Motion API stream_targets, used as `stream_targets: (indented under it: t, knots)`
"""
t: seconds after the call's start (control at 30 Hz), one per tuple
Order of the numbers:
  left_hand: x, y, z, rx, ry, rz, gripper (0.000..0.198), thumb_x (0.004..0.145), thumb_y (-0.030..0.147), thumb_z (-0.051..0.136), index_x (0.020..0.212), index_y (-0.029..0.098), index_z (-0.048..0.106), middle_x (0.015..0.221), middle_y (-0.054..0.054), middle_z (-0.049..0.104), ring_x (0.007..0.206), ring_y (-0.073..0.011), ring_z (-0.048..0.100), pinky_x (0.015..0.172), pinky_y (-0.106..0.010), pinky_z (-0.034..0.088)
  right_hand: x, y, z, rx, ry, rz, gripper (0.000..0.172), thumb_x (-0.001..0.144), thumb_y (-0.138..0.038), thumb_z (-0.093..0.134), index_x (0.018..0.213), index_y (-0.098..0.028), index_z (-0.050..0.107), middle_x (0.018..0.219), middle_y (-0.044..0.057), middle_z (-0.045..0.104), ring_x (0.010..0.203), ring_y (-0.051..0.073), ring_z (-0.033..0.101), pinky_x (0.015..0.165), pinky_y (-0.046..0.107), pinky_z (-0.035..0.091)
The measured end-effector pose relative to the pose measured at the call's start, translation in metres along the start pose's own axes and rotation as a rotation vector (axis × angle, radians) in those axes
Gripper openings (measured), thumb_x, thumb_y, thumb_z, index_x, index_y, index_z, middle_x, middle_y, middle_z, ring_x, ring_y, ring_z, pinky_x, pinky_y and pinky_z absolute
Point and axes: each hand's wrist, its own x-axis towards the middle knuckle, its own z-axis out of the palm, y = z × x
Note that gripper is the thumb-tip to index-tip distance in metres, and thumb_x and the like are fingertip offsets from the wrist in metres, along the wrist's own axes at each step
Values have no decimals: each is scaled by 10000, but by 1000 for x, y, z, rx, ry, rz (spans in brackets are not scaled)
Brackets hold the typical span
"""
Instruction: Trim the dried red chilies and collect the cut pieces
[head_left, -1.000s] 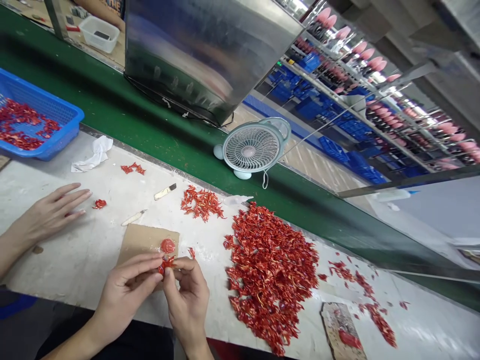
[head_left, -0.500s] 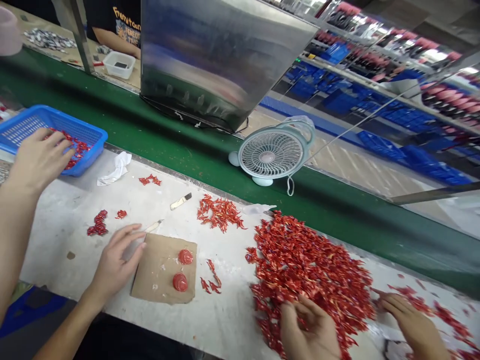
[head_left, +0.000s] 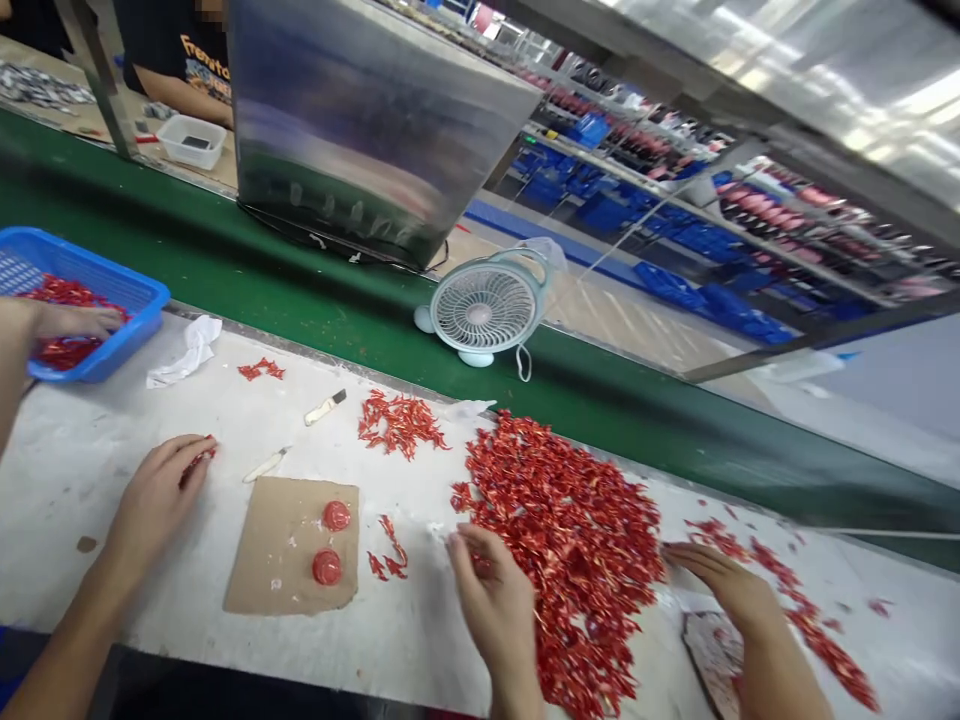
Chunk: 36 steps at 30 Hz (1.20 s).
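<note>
My left hand (head_left: pixel 161 495) is curled over the table left of the cardboard sheet (head_left: pixel 247 560), with small shiny red pieces (head_left: pixel 199 458) at its fingertips. At the left edge of a large heap of pointed red pieces (head_left: pixel 570 530) is my right hand (head_left: pixel 491 590). Its fingers are bent round something red, mostly hidden. Two round red parts (head_left: pixel 327 567) rest on the cardboard. Between the sheet and my right hand lie a few loose red pieces (head_left: pixel 392 540). Above the sheet are a small knife (head_left: pixel 266 464) with a pale handle and a flat brush (head_left: pixel 325 408).
A co-worker's hand (head_left: pixel 79 320) reaches into a blue basket (head_left: pixel 112 255) of red pieces. Another person's hand (head_left: pixel 720 575) is by the heap's right side. A fan (head_left: pixel 484 310) stands on the green belt (head_left: pixel 330 305). White tissue (head_left: pixel 187 350) lies near the basket.
My right hand has moved left from the heap onto its edge. My left hand has left the cardboard's side and closed over red pieces further left. The view has swung right.
</note>
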Motion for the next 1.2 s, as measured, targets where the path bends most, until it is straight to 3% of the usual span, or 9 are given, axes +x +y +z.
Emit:
stream_targets:
  t: [0.13, 0.33, 0.57, 0.8, 0.87, 0.97, 1.03, 1.1, 1.2]
  knots:
    - [-10, 11, 2, -13, -35, 10, 340, 967, 433, 467, 1118, 236, 698, 1176, -81, 716, 1113, -311, 636, 968, -417, 468, 13, -11, 24, -67, -223, -100, 249, 925, -394, 606, 971, -183, 729, 902, 91, 747, 802, 235, 690, 663, 322, 529]
    - [-26, 25, 11, 12, -112, 85, 267, 951, 432, 526, 1024, 262, 718, 1132, -52, 728, 1043, -268, 658, 896, -360, 485, 23, -32, 26, -98, -445, -241, 153, 897, -252, 615, 926, -223, 762, 869, 57, 736, 788, 221, 654, 741, 332, 490]
    - [-22, 27, 17, -20, -135, 117, 232, 959, 365, 537, 1051, 238, 707, 1089, -61, 739, 980, -272, 659, 844, -396, 489, 13, -37, 42, -360, -528, -208, 143, 848, -211, 606, 810, -223, 743, 805, 46, 713, 782, 213, 644, 716, 285, 447]
    - [-21, 34, 4, -125, -70, 99, 287, 953, 426, 575, 1147, 232, 662, 1163, -86, 712, 1088, -282, 643, 964, -420, 487, 18, -30, 48, -319, -519, -184, 161, 838, -209, 567, 759, -210, 707, 746, 36, 686, 710, 202, 614, 689, 290, 429]
    - [-26, 40, -2, -291, -67, 21, 281, 942, 428, 605, 1145, 242, 659, 1181, -79, 704, 1057, -250, 659, 927, -370, 521, 18, -31, 47, -253, -469, -172, 144, 840, -228, 573, 761, -204, 691, 767, 41, 671, 728, 206, 603, 698, 300, 429]
    - [-36, 49, -7, -740, -147, -255, 249, 911, 429, 666, 1062, 233, 695, 1002, -55, 736, 811, -184, 673, 745, -296, 557, 12, -37, 48, -23, -404, -92, 140, 852, -290, 600, 775, -196, 670, 735, 28, 620, 680, 186, 560, 651, 292, 424]
    - [-40, 56, -7, -1009, -217, -402, 253, 898, 446, 682, 998, 216, 716, 907, -48, 725, 717, -157, 639, 640, -266, 540, 5, -43, 53, 206, -441, 16, 170, 861, -339, 612, 781, -194, 647, 675, 2, 580, 594, 154, 508, 575, 269, 404]
    - [-43, 64, -4, -1187, -246, -485, 267, 892, 462, 686, 937, 201, 720, 965, -55, 710, 698, -137, 618, 560, -236, 505, -1, -48, 60, 394, -503, 115, 180, 852, -357, 629, 784, -190, 632, 635, -17, 565, 531, 126, 459, 516, 244, 371]
    - [-47, 77, 2, -1289, -231, -587, 314, 870, 501, 699, 895, 189, 692, 965, -45, 695, 619, -95, 558, 478, -198, 443, -6, -54, 72, 482, -541, 184, 168, 821, -340, 662, 780, -178, 646, 647, -9, 606, 508, 104, 433, 486, 226, 337]
